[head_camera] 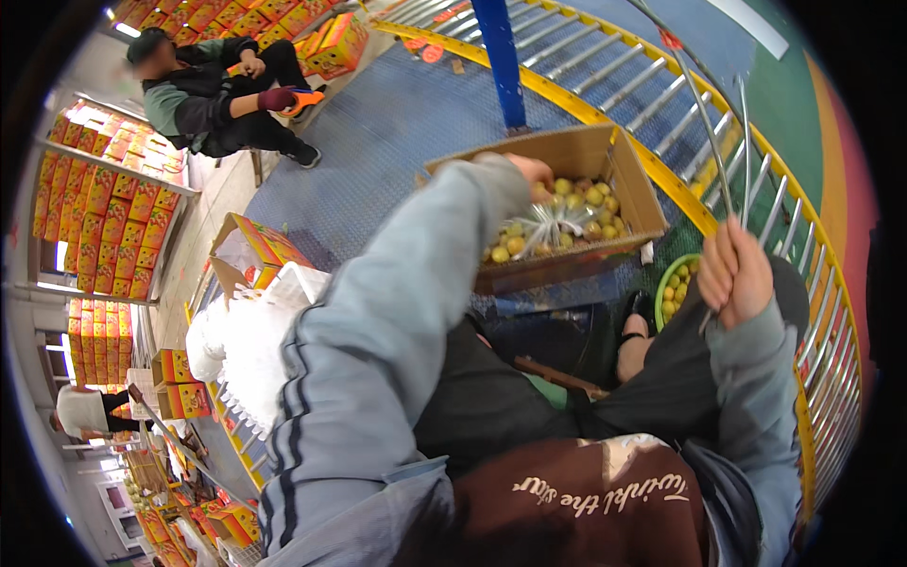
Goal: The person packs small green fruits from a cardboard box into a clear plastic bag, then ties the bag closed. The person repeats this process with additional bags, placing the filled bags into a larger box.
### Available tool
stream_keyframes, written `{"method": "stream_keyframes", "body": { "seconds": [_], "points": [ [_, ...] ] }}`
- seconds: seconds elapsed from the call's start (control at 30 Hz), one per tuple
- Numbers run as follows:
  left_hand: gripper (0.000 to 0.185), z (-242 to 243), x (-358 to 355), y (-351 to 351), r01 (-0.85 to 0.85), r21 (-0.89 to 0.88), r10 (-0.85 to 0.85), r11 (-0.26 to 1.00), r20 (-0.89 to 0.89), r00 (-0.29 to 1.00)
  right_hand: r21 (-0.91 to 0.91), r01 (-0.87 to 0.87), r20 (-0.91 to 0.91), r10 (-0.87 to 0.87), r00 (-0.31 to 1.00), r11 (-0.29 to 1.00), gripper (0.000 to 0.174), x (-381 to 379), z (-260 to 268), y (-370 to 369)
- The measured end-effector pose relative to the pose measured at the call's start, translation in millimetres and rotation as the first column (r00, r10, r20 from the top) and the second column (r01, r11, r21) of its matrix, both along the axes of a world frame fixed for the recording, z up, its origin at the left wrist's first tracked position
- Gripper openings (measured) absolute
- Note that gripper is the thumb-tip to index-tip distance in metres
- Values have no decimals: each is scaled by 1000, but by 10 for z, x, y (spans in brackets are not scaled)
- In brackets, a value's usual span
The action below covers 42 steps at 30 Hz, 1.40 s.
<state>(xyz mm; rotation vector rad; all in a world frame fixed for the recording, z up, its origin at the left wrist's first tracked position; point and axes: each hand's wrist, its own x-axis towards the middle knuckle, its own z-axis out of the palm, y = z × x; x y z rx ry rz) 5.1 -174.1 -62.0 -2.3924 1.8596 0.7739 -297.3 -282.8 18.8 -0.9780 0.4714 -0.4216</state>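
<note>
An open cardboard box (641, 191) holds small round yellow-green fruits (606, 212). Clear plastic film (551, 228) is gathered up among them in the middle. My left hand (531, 172) reaches over the box's far side, fingers bent down at the fruits; its own sleeve and fingers hide whether it grips one. On the right, my right hand (733, 273) is closed around a thin grey strand (698, 106) above my knee. Lengths of the strand rise from the fist, and a short end pokes out below it.
A roller conveyor (645, 99) with yellow rails curves around my right side. By my foot stands a green basin (660, 283) of fruits. A blue post (499, 67) rises behind the box. White plastic material (248, 354) and an open carton (266, 244) are at left. A seated person (205, 99) holds an orange object.
</note>
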Motion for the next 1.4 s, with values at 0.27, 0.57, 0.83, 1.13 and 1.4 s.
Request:
{"method": "stream_keyframes", "body": {
  "seconds": [0.27,0.57,0.83,1.13,1.4],
  "points": [
    [30,267,1041,1501,-504,-61,357,861,-634,686,-12,-327,-70,325,943,945,40,592,234,-886],
    [49,-338,962,2151,-730,428,823,532,-463,329,-84,-222,-273,192,943,971,24,999,-252,-1193],
    [46,-216,1045,1926,-765,46,721,642,-376,583,-72,-178,-383,137,913,981,29,1053,-305,-717],
    [47,284,869,1434,-627,172,618,760,106,779,273,-425,-241,490,838,863,10,840,-89,-53],
    [51,283,768,1080,-666,549,825,505,-79,560,137,-435,-260,456,851,890,11,928,-130,-214]
  ]
}}
